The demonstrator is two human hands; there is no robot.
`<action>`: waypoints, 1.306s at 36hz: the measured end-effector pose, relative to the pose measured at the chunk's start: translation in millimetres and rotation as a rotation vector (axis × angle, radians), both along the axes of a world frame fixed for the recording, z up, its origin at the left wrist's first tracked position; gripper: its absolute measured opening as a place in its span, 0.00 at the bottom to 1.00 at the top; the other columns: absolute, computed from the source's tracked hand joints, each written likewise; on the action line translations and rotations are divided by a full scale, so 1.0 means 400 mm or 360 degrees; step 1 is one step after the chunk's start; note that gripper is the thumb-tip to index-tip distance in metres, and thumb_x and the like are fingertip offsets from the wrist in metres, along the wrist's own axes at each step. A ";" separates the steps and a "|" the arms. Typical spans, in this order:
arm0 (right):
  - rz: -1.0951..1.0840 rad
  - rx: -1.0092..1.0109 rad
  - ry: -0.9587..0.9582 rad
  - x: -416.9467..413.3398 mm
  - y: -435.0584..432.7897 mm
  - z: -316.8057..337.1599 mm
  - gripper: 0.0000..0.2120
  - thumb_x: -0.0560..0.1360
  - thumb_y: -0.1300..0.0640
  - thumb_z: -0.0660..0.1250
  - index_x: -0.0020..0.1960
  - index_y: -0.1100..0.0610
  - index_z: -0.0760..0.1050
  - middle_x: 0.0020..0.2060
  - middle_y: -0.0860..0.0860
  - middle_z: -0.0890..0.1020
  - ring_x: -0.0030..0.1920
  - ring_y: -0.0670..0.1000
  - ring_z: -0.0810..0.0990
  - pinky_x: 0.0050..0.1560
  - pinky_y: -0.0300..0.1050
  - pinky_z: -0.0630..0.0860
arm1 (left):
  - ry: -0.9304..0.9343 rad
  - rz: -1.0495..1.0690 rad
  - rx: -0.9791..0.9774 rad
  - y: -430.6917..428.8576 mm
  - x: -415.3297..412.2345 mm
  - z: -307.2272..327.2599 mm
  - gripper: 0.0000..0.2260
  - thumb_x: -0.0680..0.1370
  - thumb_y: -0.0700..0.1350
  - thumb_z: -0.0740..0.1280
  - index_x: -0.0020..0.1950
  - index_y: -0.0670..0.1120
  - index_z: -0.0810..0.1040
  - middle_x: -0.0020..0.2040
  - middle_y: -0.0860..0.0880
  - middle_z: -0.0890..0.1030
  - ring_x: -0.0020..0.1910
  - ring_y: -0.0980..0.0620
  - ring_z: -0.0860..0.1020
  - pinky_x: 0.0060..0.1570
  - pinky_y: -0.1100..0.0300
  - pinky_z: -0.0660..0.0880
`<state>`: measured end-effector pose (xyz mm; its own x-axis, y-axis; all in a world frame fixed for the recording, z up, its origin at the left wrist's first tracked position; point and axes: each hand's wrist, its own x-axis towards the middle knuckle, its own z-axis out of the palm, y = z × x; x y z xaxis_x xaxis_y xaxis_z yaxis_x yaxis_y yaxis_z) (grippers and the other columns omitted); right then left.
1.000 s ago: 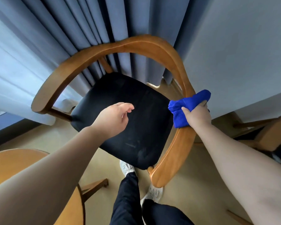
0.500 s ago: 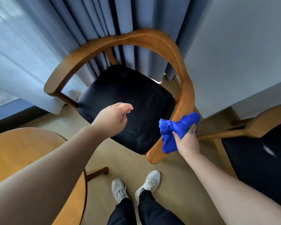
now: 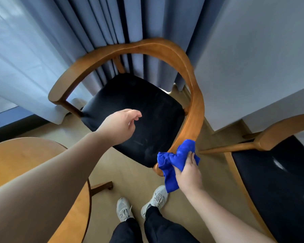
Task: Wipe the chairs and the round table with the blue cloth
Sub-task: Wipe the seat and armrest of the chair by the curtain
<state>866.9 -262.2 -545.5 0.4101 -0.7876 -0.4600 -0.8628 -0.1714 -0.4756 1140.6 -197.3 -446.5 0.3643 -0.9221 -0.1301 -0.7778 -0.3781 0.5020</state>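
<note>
A wooden chair [image 3: 147, 48] with a curved arm rail and a black seat [image 3: 139, 109] stands in front of me. My right hand [image 3: 189, 172] grips the bunched blue cloth [image 3: 175, 160] against the near end of the chair's right arm rail. My left hand [image 3: 120, 126] hovers over the front of the seat with loosely curled fingers and holds nothing. The round wooden table [image 3: 25, 155] lies at the lower left, partly hidden by my left forearm. A second chair [image 3: 279, 127] with a black seat stands at the right.
Blue curtains [image 3: 112, 23] hang behind the chair, and a grey wall [image 3: 253, 50] rises at the right. My two feet in grey shoes [image 3: 140, 206] stand on the beige floor between the table and the chairs.
My right hand has slid the cloth down the right arm rail from its middle to its near end. The view has pulled back, bringing the second chair into sight. My left hand stays in place.
</note>
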 end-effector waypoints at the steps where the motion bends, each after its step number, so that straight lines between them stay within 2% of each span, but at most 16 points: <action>1: 0.0018 -0.0051 -0.0020 -0.001 -0.014 0.005 0.31 0.78 0.50 0.64 0.76 0.61 0.59 0.74 0.57 0.66 0.74 0.54 0.64 0.68 0.50 0.68 | -0.0008 0.0008 -0.0012 -0.001 0.005 0.006 0.16 0.75 0.36 0.59 0.60 0.47 0.76 0.55 0.51 0.79 0.53 0.49 0.78 0.54 0.53 0.75; 3: 0.0061 -0.0164 -0.0043 0.002 -0.052 0.023 0.25 0.77 0.52 0.65 0.71 0.58 0.66 0.66 0.53 0.75 0.66 0.54 0.72 0.59 0.48 0.74 | -0.0031 0.0030 -0.0042 -0.001 0.020 0.017 0.16 0.75 0.36 0.59 0.60 0.46 0.76 0.54 0.51 0.79 0.53 0.49 0.78 0.54 0.53 0.75; 5: 0.0114 -0.0260 -0.0082 0.019 -0.096 0.049 0.22 0.76 0.54 0.66 0.69 0.57 0.69 0.62 0.53 0.78 0.62 0.56 0.76 0.54 0.49 0.75 | -0.0042 0.0060 -0.0046 -0.003 0.037 0.024 0.16 0.75 0.36 0.59 0.60 0.46 0.77 0.55 0.50 0.79 0.53 0.48 0.78 0.54 0.53 0.75; 7: 0.0243 -0.0390 -0.0126 0.047 -0.148 0.071 0.24 0.75 0.57 0.67 0.69 0.58 0.68 0.62 0.53 0.77 0.61 0.57 0.76 0.55 0.50 0.75 | -0.0047 0.0078 -0.0028 -0.006 0.056 0.026 0.16 0.75 0.36 0.59 0.60 0.46 0.77 0.55 0.50 0.79 0.54 0.48 0.77 0.54 0.53 0.75; 10: 0.0517 -0.0517 -0.0104 0.116 -0.236 0.100 0.27 0.76 0.58 0.65 0.73 0.59 0.64 0.66 0.55 0.74 0.65 0.56 0.73 0.63 0.51 0.72 | -0.0068 0.0086 -0.0010 -0.015 0.092 0.022 0.16 0.75 0.37 0.59 0.61 0.47 0.76 0.56 0.51 0.79 0.54 0.48 0.77 0.54 0.53 0.75; 13: 0.0921 -0.0654 0.0097 0.201 -0.320 0.120 0.30 0.77 0.59 0.65 0.75 0.63 0.60 0.72 0.59 0.68 0.71 0.58 0.67 0.72 0.50 0.62 | -0.0113 0.0102 0.0005 -0.030 0.140 0.006 0.16 0.76 0.38 0.58 0.62 0.47 0.75 0.58 0.51 0.78 0.55 0.48 0.77 0.53 0.54 0.74; 15: 0.1134 -0.0746 0.0260 0.263 -0.370 0.125 0.33 0.75 0.60 0.66 0.76 0.65 0.57 0.73 0.61 0.65 0.72 0.60 0.65 0.74 0.51 0.57 | -0.0151 0.0117 0.0056 -0.043 0.187 -0.011 0.18 0.76 0.39 0.58 0.64 0.48 0.74 0.61 0.50 0.76 0.57 0.48 0.76 0.53 0.54 0.74; 19: 0.1418 -0.0987 0.0508 0.402 -0.467 0.107 0.42 0.60 0.63 0.78 0.70 0.68 0.66 0.67 0.65 0.71 0.64 0.65 0.74 0.66 0.59 0.69 | -0.0237 0.0173 0.0186 -0.076 0.314 -0.054 0.20 0.77 0.40 0.58 0.70 0.48 0.68 0.70 0.50 0.69 0.66 0.47 0.70 0.58 0.52 0.72; 22: 0.1581 -0.1134 0.0594 0.521 -0.526 0.089 0.38 0.65 0.65 0.73 0.72 0.67 0.64 0.70 0.65 0.68 0.66 0.65 0.72 0.67 0.60 0.69 | -0.0295 0.0201 0.0269 -0.107 0.423 -0.097 0.23 0.78 0.40 0.58 0.74 0.47 0.63 0.74 0.49 0.64 0.71 0.47 0.63 0.66 0.51 0.65; 27: 0.1664 -0.1403 0.0651 0.699 -0.608 0.044 0.31 0.72 0.66 0.60 0.75 0.65 0.60 0.73 0.64 0.64 0.68 0.66 0.69 0.69 0.60 0.65 | -0.0490 0.0149 0.0250 -0.154 0.580 -0.208 0.27 0.75 0.41 0.61 0.74 0.44 0.61 0.75 0.45 0.61 0.74 0.47 0.57 0.72 0.54 0.54; 33: 0.1949 -0.1739 0.0853 0.862 -0.671 -0.021 0.33 0.78 0.61 0.57 0.79 0.59 0.45 0.77 0.61 0.51 0.74 0.66 0.57 0.74 0.61 0.55 | -0.0697 0.0207 0.0375 -0.182 0.683 -0.310 0.33 0.75 0.45 0.60 0.77 0.43 0.50 0.78 0.45 0.51 0.76 0.47 0.49 0.74 0.54 0.47; 37: 0.2038 -0.1921 0.1119 0.954 -0.699 -0.053 0.36 0.79 0.57 0.58 0.78 0.60 0.40 0.78 0.59 0.46 0.76 0.64 0.49 0.74 0.62 0.48 | -0.0697 0.0227 0.0451 -0.184 0.714 -0.349 0.35 0.75 0.47 0.59 0.77 0.43 0.45 0.78 0.46 0.46 0.76 0.49 0.45 0.74 0.55 0.44; 42: 0.2032 -0.1901 0.1391 0.979 -0.717 -0.090 0.33 0.81 0.53 0.54 0.78 0.60 0.40 0.78 0.59 0.43 0.77 0.63 0.46 0.74 0.61 0.44 | -0.0679 0.0274 0.0426 -0.193 0.721 -0.370 0.38 0.75 0.51 0.61 0.77 0.43 0.43 0.78 0.46 0.43 0.76 0.50 0.43 0.74 0.55 0.43; 47: 0.1961 -0.1742 0.1579 0.883 -0.731 -0.089 0.32 0.81 0.54 0.53 0.78 0.62 0.40 0.77 0.61 0.44 0.77 0.63 0.47 0.74 0.61 0.45 | -0.0665 0.0319 0.0386 -0.196 0.706 -0.374 0.39 0.74 0.54 0.62 0.77 0.42 0.46 0.78 0.44 0.44 0.76 0.48 0.44 0.74 0.53 0.43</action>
